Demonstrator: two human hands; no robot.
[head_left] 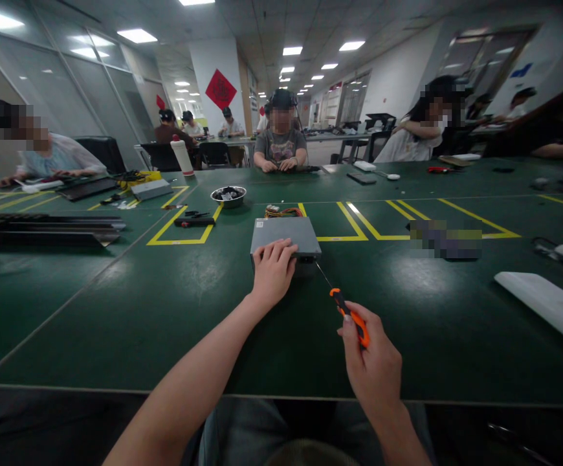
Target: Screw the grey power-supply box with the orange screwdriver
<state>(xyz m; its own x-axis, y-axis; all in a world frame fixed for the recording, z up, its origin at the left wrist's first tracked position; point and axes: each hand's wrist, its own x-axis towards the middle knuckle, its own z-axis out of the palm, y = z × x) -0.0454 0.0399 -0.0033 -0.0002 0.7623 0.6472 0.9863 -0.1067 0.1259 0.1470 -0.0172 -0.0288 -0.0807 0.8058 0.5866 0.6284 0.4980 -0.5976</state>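
A grey metal computer power supply (286, 233) lies on the green table, its black power socket (307, 259) facing me. Coloured cables (284, 211) come out of its far side. My left hand (272, 272) rests on the near left part of its top with the fingers stretched out flat. In my right hand (371, 353) is an orange and black screwdriver (352, 318), gripped by the handle. Its thin shaft points up and left, with the tip at the near right corner of the power supply. Whether the tip sits in a screw is too small to tell.
A metal bowl (228, 197) with dark small parts stands behind, left of the power supply. A black tool (195, 221) lies within yellow tape lines. Long black metal panels (43, 232) are at left, a white casing (548, 307) at right. Several people sit around the table.
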